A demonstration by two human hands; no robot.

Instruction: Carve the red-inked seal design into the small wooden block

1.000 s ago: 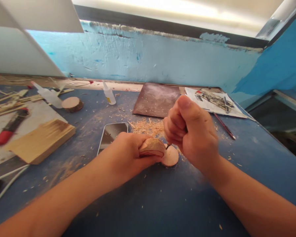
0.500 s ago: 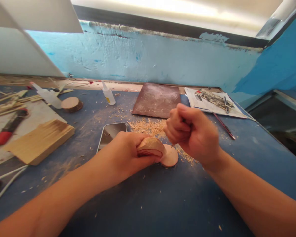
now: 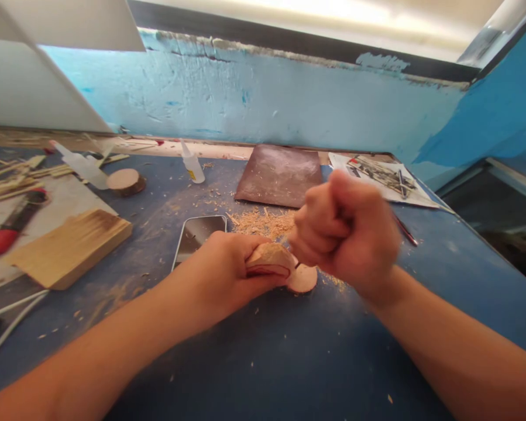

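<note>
My left hand (image 3: pixel 221 272) is closed round a rounded chunk of pale wood (image 3: pixel 269 259) and holds it down on the blue table (image 3: pixel 263 356). A flat round wooden disc (image 3: pixel 304 279) lies against that chunk on its right. My right hand (image 3: pixel 348 231) is a tight fist just above the disc, blurred by motion. It hides whatever it grips; no tool tip shows now. A heap of wood shavings (image 3: pixel 263 222) lies behind both hands.
A phone (image 3: pixel 199 234) lies face up left of the hands. Behind are a brown sheet (image 3: pixel 280 175), a small glue bottle (image 3: pixel 191 165), and papers with small tools (image 3: pixel 381 178). At left: a wood block (image 3: pixel 72 245), a log slice (image 3: pixel 124 181), a red-handled tool (image 3: pixel 12 221), sticks.
My right fist has swung over the disc, first dropping away from it, now raised and turned knuckles forward. A small tool tip seen below the fist earlier is hidden now. The left hand kept still.
</note>
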